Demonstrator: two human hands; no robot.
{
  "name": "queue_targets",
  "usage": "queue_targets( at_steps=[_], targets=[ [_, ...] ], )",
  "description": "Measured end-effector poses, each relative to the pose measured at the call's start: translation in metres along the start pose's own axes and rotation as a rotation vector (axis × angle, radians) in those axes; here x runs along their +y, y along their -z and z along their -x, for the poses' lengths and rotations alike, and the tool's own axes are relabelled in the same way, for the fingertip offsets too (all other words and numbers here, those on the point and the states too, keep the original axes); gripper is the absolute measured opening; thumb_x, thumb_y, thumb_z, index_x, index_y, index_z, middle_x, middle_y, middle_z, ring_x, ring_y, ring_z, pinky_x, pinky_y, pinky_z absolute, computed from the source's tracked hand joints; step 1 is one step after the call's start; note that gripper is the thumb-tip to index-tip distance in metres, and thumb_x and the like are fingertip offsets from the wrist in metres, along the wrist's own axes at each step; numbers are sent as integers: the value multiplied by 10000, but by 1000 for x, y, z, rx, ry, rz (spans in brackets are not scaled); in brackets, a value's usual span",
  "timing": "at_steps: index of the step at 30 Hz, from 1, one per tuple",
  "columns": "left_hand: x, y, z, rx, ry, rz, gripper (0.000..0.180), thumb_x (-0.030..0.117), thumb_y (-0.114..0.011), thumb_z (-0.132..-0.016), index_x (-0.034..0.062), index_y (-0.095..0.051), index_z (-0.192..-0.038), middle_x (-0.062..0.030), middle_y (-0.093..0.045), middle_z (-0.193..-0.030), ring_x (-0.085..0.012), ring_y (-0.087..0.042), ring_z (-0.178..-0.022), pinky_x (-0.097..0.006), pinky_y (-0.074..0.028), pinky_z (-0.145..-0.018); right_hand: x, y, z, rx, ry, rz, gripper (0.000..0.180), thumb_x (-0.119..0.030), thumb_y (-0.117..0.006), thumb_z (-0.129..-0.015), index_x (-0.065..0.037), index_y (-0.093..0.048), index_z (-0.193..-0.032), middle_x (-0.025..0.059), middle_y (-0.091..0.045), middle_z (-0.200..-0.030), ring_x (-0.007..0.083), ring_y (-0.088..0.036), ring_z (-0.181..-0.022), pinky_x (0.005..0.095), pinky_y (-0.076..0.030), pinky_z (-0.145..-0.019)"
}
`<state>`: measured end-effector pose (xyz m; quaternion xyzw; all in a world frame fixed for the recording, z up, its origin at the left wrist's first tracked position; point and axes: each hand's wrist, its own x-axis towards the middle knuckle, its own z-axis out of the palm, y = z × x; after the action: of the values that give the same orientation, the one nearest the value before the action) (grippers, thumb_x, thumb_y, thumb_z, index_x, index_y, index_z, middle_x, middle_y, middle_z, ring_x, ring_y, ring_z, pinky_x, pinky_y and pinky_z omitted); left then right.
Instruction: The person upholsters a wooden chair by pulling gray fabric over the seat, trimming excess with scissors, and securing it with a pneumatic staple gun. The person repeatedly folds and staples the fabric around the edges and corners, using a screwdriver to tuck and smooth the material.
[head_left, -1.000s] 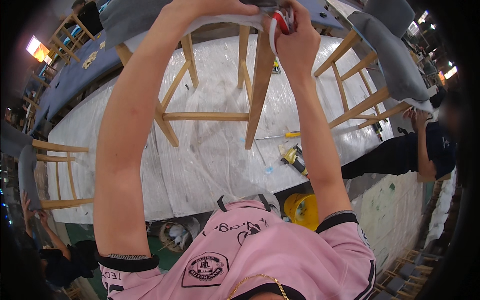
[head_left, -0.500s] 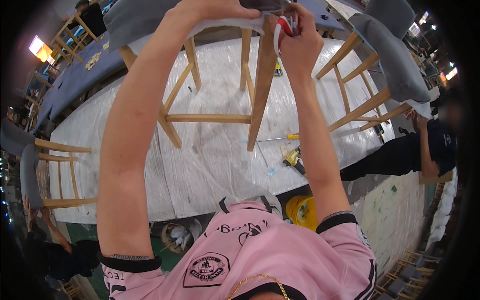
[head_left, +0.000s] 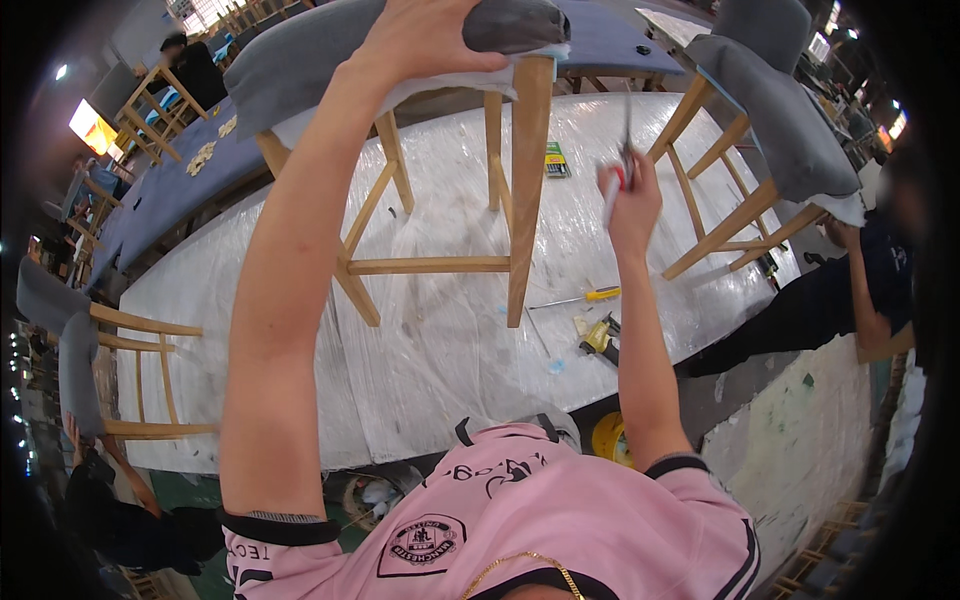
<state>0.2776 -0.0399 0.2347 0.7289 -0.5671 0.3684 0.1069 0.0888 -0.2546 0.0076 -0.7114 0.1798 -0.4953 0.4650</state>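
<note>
A wooden-legged chair with a grey upholstered seat stands on the wrapped table in front of me. White lining hangs below the edge of its cover. My left hand grips this seat at its near edge, thumb spread along the side; its fingertips run out of view. To the right of the chair's front leg, my right hand is closed around scissors with red handles. Their blades point away from me, slightly blurred, and touch nothing that I can see.
Plastic film covers the table. A yellow-handled screwdriver, a yellow-and-black tool and a small green pack lie on it. Another grey chair stands right, near a co-worker; one more lies left by another person's hands.
My right hand has drawn back from the chair's corner, down and to the right, with the scissors. My left hand stays on the seat. The view has shifted slightly.
</note>
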Motion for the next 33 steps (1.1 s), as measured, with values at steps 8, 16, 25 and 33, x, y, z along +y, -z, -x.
queue_targets(
  at_steps=[8,16,25,33],
  targets=[
    [3,1,-12,5,3,0,903,479,-827,-680,93,-530,-1440,-167,-552,-1389,-364,-478,-1326,-514,-334,-1130,285,315,317,328,-711,627,305,-50,-647,-935,27,-699,-1225,186,-739,-1118,325,-699,-1039,402,-524,-945],
    [1,-7,-18,-27,-65,-178,701,398,-802,-805,119,-593,-1413,-129,-617,-1386,-291,-560,-1300,-438,-406,-1097,277,429,430,311,-1073,993,384,-298,-720,-927,-17,-704,-1189,205,-743,-1102,403,-700,-1009,467,-520,-871],
    [27,-10,-43,-172,346,41,795,655,-715,-844,78,-614,-1381,-178,-645,-1319,-330,-613,-1220,-423,-433,-1077,299,346,327,354,-1146,-111,418,-310,-757,-950,-73,-611,-1261,50,-629,-751,88,-478,-405,233,-345,-340],
    [83,-7,-18,-138,261,-186,750,575,-786,-808,141,-607,-1393,-114,-598,-1397,-337,-498,-1329,-460,-331,-1131,223,212,87,-822,-723,-249,334,-117,-762,-894,-51,-681,-1211,-54,-513,-685,24,-446,-579,230,-348,-498]
  ],
)
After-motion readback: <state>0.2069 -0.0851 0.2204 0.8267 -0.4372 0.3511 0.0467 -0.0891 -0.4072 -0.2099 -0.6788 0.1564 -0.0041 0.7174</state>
